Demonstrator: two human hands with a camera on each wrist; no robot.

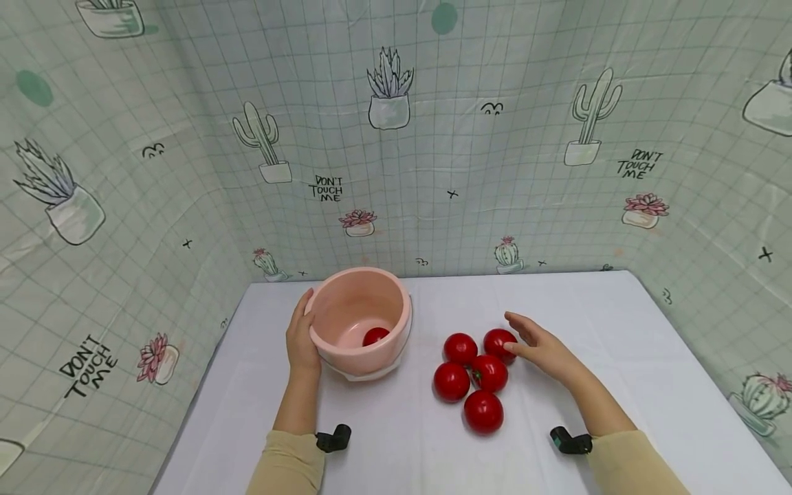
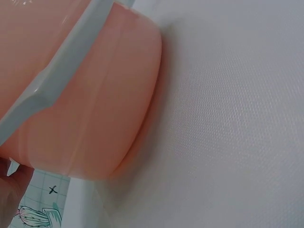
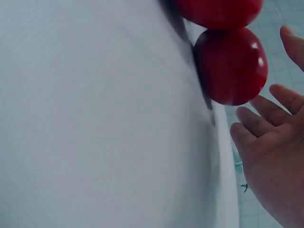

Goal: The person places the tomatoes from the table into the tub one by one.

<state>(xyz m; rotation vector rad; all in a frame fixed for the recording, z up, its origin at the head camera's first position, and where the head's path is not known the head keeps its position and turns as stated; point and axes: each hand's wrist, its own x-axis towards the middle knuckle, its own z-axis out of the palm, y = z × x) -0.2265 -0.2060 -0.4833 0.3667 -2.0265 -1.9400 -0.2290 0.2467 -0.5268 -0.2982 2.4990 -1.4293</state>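
A pink bucket with a pale handle stands at the left of the table, its mouth tipped toward me. One red tomato lies inside it. My left hand grips the bucket's left side near the rim; in the left wrist view, fingers show at the bucket's edge. Several red tomatoes form a cluster right of the bucket. With fingers spread, my right hand is beside the far right tomato, thumb overlapping it. The right wrist view shows the fingertips right at a tomato.
The white table is backed by a patterned cloth that also rises on both sides. The nearest tomato of the cluster lies toward the front. A black wrist camera sits on the left cuff, another camera on the right.
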